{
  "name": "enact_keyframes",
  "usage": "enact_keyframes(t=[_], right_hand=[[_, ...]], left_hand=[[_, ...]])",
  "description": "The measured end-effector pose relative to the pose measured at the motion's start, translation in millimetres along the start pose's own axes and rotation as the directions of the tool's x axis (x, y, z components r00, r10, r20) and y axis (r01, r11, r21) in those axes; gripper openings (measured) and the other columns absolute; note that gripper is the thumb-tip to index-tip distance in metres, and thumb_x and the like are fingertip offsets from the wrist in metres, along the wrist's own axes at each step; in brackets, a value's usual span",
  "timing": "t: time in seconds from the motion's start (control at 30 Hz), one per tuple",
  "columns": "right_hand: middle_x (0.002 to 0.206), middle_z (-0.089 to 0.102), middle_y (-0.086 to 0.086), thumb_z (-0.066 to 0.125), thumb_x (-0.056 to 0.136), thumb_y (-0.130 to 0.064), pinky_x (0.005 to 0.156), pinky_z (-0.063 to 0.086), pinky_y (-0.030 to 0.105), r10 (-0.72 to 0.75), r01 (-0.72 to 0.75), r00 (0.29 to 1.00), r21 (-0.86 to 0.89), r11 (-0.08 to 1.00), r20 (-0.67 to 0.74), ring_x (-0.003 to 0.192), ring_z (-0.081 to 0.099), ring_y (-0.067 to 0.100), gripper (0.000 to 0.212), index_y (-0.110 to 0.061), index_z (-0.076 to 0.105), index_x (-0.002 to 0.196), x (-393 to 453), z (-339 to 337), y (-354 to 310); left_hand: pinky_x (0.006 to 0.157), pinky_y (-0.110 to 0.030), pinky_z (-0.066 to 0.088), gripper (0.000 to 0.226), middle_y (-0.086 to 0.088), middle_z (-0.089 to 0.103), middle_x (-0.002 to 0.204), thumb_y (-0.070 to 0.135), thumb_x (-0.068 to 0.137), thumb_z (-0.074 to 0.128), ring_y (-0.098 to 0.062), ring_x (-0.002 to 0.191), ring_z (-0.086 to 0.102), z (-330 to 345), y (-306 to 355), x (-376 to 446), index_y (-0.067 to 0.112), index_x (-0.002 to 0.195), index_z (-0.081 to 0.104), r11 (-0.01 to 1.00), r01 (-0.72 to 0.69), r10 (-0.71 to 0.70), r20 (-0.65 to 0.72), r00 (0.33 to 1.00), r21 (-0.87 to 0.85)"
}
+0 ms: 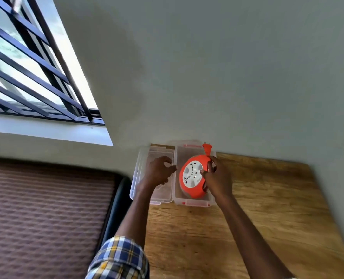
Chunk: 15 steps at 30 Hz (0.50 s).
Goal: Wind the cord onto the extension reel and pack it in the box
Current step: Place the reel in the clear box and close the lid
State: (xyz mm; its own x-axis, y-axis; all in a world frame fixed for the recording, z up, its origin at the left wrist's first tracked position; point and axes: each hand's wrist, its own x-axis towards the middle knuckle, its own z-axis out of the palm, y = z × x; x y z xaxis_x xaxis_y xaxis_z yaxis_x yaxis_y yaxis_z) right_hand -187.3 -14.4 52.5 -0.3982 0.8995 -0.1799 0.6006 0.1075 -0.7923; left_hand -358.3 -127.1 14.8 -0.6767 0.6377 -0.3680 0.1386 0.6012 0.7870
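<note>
The frame is motion-blurred, so the sockets on the reel's white face are only vague marks, and the right forearm runs out of view at 5 o'clock. The wound cord barely shows, a dark sliver behind the right hand point(217, 177). That hand is clamped on the orange extension reel point(191, 179) at its 3 o'clock edge, thumb on the white face. The reel sits tilted inside the clear plastic box point(193, 202) on the wooden table point(267, 208), its orange plug point(207, 148) poking over the far rim at 12 o'clock. At the box's 9 o'clock lies its clear lid point(138, 178), partly covered by the left hand point(159, 172), fingers loosely curled, gripping nothing I can see.
</note>
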Motion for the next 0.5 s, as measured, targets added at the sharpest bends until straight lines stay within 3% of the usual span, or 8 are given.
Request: enact_keyframes(t=[0.1, 0.27, 0.4, 0.5], right_hand=[[0.143, 0.063, 0.002, 0.071, 0.094, -0.022, 0.1, 0.052, 0.043, 0.031, -0.028, 0.999, -0.098, 0.995, 0.03, 0.127, 0.061, 0.03, 0.057, -0.029, 0.052, 0.147, -1, 12, 4], [0.141, 0.063, 0.008, 0.058, 0.092, -0.018, 0.09, 0.057, 0.039, 0.053, 0.007, 0.982, -0.313, 0.95, 0.182, 0.121, 0.064, 0.034, 0.075, -0.033, 0.028, 0.159, 12, 9, -2], [0.123, 0.069, 0.011, 0.063, 0.09, -0.034, 0.087, 0.059, 0.039, 0.023, 0.121, 0.98, -0.686, 0.717, 0.198, 0.109, 0.068, 0.032, 0.074, -0.02, 0.032, 0.155, 17, 11, -15], [0.124, 0.069, 0.01, 0.062, 0.094, -0.038, 0.085, 0.054, 0.034, -0.067, 0.224, 0.971, -0.785, 0.577, 0.228, 0.113, 0.068, 0.029, 0.058, -0.019, 0.048, 0.147, 26, 2, -19]], left_hand=[[0.056, -0.034, 0.064, 0.042, -0.01, 0.076, 0.089, 0.021, 0.098, 0.073, -0.017, 0.054, 0.072, 6, -1, 5, 0.015, 0.138, 0.064, 0.999, -0.01, 0.013, 0.086, 0.996, -0.041], [0.057, -0.033, 0.064, 0.041, -0.015, 0.075, 0.092, 0.012, 0.1, 0.072, -0.023, 0.062, 0.077, 0, 8, 9, 0.011, 0.14, 0.061, 0.996, 0.017, -0.003, 0.157, 0.988, -0.086], [0.055, -0.033, 0.064, 0.039, -0.018, 0.076, 0.093, 0.015, 0.099, 0.074, -0.03, 0.067, 0.079, -3, 10, 7, 0.013, 0.137, 0.062, 0.99, 0.071, -0.05, 0.17, 0.984, -0.123], [0.051, -0.032, 0.061, 0.03, -0.019, 0.075, 0.082, 0.027, 0.1, 0.076, -0.024, 0.054, 0.073, -6, 3, 2, 0.01, 0.123, 0.067, 0.985, 0.09, -0.065, 0.169, 0.983, -0.148]])
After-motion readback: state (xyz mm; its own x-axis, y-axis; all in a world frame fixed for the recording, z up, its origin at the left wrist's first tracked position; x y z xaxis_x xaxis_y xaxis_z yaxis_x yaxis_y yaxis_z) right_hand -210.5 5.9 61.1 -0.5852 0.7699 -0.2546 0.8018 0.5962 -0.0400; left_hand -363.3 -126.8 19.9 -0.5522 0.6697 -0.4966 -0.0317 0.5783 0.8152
